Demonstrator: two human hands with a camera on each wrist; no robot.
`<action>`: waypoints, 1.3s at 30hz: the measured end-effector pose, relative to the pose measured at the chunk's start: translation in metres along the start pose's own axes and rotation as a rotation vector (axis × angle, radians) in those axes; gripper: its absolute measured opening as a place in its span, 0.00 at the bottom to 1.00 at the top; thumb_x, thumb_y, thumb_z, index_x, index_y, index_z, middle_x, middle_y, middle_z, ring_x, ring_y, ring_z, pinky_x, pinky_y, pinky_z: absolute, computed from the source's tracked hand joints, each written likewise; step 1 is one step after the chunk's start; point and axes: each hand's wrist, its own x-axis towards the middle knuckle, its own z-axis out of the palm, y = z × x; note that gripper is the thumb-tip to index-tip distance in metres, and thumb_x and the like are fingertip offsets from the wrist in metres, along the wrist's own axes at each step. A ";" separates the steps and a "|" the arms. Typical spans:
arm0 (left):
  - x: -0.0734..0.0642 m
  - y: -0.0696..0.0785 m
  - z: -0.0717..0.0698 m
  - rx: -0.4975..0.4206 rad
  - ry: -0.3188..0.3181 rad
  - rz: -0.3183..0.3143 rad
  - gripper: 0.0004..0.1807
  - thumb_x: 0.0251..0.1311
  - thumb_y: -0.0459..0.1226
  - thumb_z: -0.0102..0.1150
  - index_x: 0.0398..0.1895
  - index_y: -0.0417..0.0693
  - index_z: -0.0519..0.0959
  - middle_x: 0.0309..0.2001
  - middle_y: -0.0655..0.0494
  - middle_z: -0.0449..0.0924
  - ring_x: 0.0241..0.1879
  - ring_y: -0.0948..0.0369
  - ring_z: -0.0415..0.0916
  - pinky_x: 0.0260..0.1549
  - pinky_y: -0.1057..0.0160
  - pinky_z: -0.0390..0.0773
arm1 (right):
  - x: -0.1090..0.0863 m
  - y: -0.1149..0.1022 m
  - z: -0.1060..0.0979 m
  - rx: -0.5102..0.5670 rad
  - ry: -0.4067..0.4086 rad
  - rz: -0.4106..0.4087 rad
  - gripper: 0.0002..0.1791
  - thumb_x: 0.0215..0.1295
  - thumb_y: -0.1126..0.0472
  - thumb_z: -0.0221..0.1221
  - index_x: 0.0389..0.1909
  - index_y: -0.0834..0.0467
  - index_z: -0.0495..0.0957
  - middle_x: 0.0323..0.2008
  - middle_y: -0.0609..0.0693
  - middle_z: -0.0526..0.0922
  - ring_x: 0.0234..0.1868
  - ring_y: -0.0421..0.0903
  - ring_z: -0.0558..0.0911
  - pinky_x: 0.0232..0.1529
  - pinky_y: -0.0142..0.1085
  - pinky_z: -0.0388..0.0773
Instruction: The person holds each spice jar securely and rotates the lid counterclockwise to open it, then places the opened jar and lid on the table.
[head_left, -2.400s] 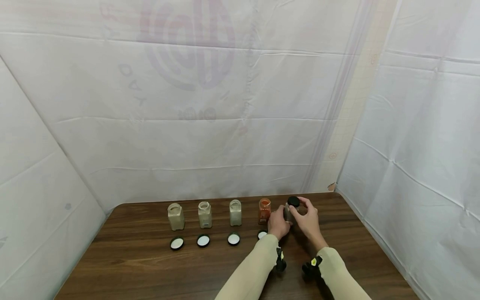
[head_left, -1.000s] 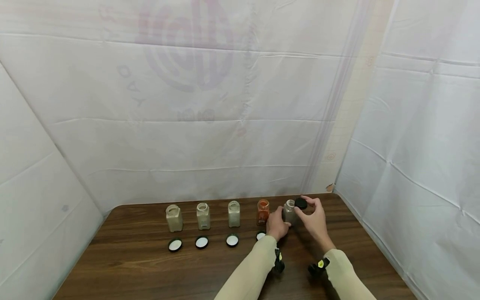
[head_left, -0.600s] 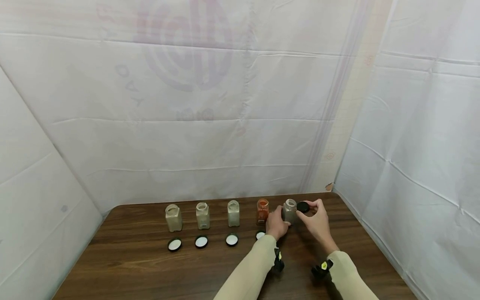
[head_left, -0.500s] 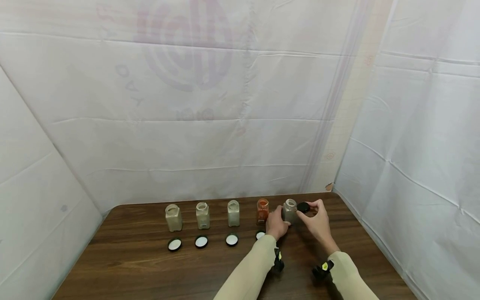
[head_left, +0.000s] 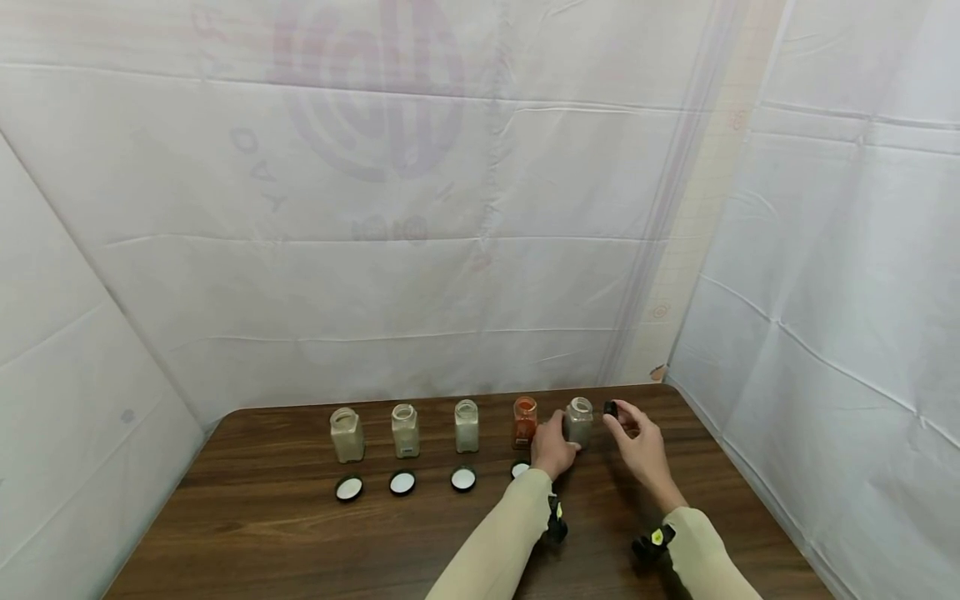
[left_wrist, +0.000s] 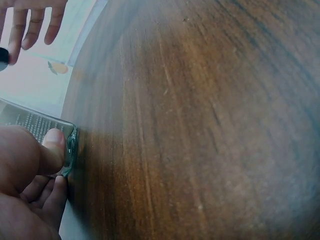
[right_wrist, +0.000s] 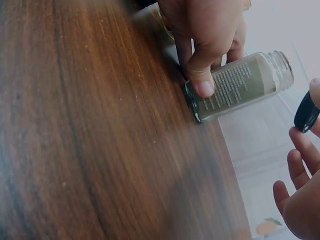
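Observation:
My left hand grips the lower part of a glass spice jar that stands upright on the table, its mouth uncovered. Grey-green powder fills most of this jar, and small print covers its side. To the right of the jar, my right hand pinches a black lid between thumb and fingers, raised off the table and turned on edge. A jar of red-orange spice stands just left of my left hand, also without its lid. In the left wrist view, my thumb lies against the jar's base.
Three more lidless jars of pale powder, a left one, a middle one and a right one, stand in the row. Lids lie white side up before the jars, one partly behind my left arm. White sheeting rises behind the wooden table.
My right hand has lifted the black lid off the grey-green jar, moved it to the right and tipped it from flat onto its edge. My left hand stays on the jar.

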 end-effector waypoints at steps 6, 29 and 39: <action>0.001 0.001 0.000 -0.004 -0.010 -0.004 0.30 0.53 0.35 0.78 0.60 0.47 0.78 0.48 0.44 0.85 0.47 0.49 0.83 0.48 0.50 0.82 | -0.003 -0.002 -0.005 -0.065 -0.051 0.049 0.24 0.68 0.57 0.68 0.62 0.62 0.80 0.40 0.57 0.76 0.40 0.43 0.76 0.43 0.24 0.75; 0.000 -0.002 0.001 -0.012 -0.012 0.008 0.29 0.53 0.35 0.79 0.58 0.48 0.78 0.48 0.45 0.86 0.47 0.49 0.83 0.48 0.50 0.82 | -0.015 0.003 -0.011 -0.184 -0.340 -0.009 0.22 0.59 0.62 0.74 0.55 0.59 0.83 0.39 0.48 0.77 0.39 0.44 0.75 0.40 0.35 0.75; 0.000 -0.002 0.000 -0.008 -0.010 0.008 0.28 0.53 0.35 0.78 0.58 0.49 0.79 0.48 0.45 0.85 0.47 0.49 0.83 0.47 0.50 0.82 | -0.018 0.002 -0.008 -0.229 -0.427 0.014 0.22 0.59 0.61 0.74 0.55 0.58 0.83 0.41 0.48 0.78 0.44 0.47 0.77 0.45 0.42 0.76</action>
